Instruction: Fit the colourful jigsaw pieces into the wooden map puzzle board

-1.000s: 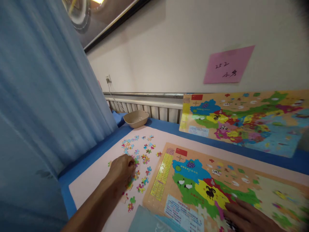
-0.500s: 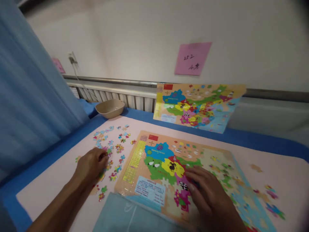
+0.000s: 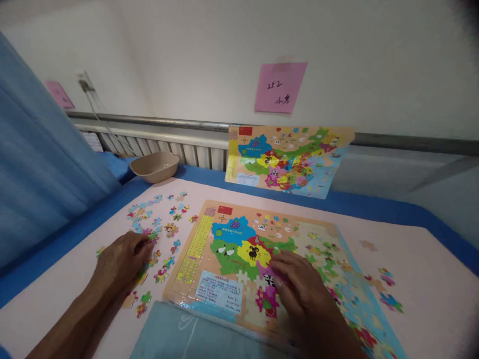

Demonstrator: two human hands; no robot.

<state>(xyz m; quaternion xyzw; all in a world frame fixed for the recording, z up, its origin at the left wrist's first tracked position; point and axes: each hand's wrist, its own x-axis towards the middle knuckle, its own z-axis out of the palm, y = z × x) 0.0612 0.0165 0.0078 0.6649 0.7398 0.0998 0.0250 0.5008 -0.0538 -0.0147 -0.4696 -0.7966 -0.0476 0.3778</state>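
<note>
My left hand [image 3: 121, 257] rests among the loose puzzle pieces [image 3: 172, 229] on the pale cloth. Its fingers are curled and closed; whatever lies under the fingertips is hidden. On the partly filled jigsaw map [image 3: 224, 249], my right hand [image 3: 305, 281] lies with bent, slightly spread fingers and the thumb apart. The fingertips touch the board near the panda piece [image 3: 269, 279] and the yellow region with a ram [image 3: 254, 253]. Any piece under the palm cannot be seen. Colourful loose pieces [image 3: 329, 259] also lie on the board's right part.
A reference map [image 3: 284, 162] leans against the wall rail at the back. A beige bowl [image 3: 155, 167] stands at the back left. Stray pieces [image 3: 391, 301] lie right of the board. A grey-blue cloth [image 3: 175, 329] covers the near edge. A blue curtain [image 3: 45, 164] hangs left.
The view has turned slightly right, so everything sits further left in the picture. Both hands stay at nearly the same places, the left by the loose pieces, the right on the map.
</note>
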